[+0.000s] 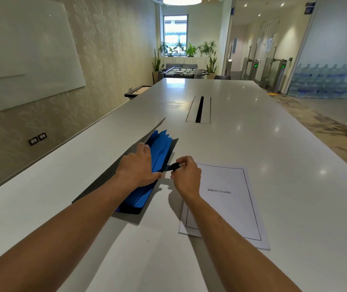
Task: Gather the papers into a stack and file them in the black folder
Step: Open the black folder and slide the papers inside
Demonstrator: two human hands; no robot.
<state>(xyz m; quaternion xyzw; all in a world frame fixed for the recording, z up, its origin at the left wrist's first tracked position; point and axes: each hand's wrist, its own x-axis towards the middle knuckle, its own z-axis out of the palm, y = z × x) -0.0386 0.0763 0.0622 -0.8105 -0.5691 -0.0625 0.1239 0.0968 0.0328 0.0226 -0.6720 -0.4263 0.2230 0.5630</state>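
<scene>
The black folder [96, 186] lies open on the white table [252, 144], left of centre, with several blue dividers [160, 148] fanned out inside it. My left hand [137, 167] presses on the blue dividers, fingers spread along their edge. My right hand [186, 173] pinches the folder's black closure strap [173, 166], which has a small metal snap. A stack of white papers [227, 201], topped by a page headed BIBLIOGRAPHY, lies flat on the table just right of the folder, partly under my right wrist.
A recessed cable slot [199, 109] runs along the table's middle, farther away. A whiteboard [20, 55] hangs on the left wall. A foosball table [183, 71] and plants stand at the room's far end.
</scene>
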